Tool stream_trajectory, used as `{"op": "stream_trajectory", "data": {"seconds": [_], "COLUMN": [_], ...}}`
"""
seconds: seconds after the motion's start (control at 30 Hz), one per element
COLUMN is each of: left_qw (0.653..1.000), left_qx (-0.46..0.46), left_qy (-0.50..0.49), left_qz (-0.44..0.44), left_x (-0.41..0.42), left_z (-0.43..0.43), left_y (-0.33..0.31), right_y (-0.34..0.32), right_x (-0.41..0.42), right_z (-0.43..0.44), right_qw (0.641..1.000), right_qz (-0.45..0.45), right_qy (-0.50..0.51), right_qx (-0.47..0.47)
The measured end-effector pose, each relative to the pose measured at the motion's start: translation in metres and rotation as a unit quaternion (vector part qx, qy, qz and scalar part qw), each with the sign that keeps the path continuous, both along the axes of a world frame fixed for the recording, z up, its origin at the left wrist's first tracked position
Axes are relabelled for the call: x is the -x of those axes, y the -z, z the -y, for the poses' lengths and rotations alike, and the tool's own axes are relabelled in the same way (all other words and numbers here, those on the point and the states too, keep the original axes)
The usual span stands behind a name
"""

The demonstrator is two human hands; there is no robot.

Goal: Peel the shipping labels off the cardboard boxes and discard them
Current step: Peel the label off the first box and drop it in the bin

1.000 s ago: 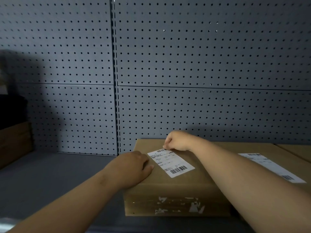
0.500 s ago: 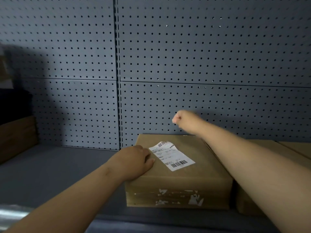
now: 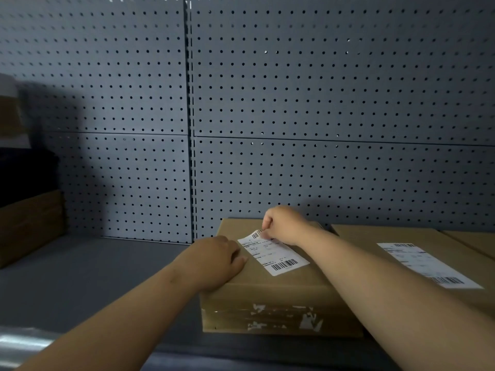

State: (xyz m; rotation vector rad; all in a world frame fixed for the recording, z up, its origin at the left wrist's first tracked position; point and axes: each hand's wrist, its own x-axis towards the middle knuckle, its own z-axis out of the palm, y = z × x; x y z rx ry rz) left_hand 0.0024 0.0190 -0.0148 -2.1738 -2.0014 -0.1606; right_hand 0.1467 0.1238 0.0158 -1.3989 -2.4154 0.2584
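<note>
A brown cardboard box (image 3: 278,293) sits on the grey shelf with a white shipping label (image 3: 276,257) stuck to its top. The label's far corner curls up off the cardboard. My right hand (image 3: 284,223) pinches that lifted far corner between thumb and fingers. My left hand (image 3: 217,261) lies flat on the box's near left corner, pressing down, fingers close together and holding nothing. To the right stands a second cardboard box (image 3: 401,236) with its own white label (image 3: 428,266) flat on top.
A grey pegboard wall (image 3: 294,103) rises right behind the boxes. Another brown box (image 3: 29,223) stands at the far left of the shelf (image 3: 93,277) with dark things above it. Torn label scraps (image 3: 284,317) cling to the near box's front face.
My right hand rose away from the label half a second ago and has come back down onto its far corner. My left hand stays on the box.
</note>
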Motion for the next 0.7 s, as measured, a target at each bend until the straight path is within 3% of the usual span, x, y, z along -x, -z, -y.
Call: {"op": "stream_trajectory", "data": {"seconds": [0.27,0.47,0.6,0.7], "left_qw": [1.000,1.000,1.000,1.000], "left_qx": [-0.014,-0.021,-0.019,-0.019], "left_qy": [0.008,0.008,0.007,0.007], "left_qz": [0.001,0.004,-0.003,-0.003], "left_x": [0.000,0.002,0.001,0.002], "left_z": [0.000,-0.002,-0.002,-0.002], "left_y": [0.003,0.004,0.004,0.004], "right_y": [-0.003,-0.015,-0.008,-0.008], "right_x": [0.022,0.009,0.004,-0.014], "right_z": [0.004,0.003,0.009,0.005], "right_qw": [0.993,0.998,0.998,0.982], "right_qz": [0.040,-0.052,-0.060,-0.163], "right_qy": [0.111,0.015,-0.033,-0.051], "right_qx": [-0.032,0.040,0.010,0.082]}}
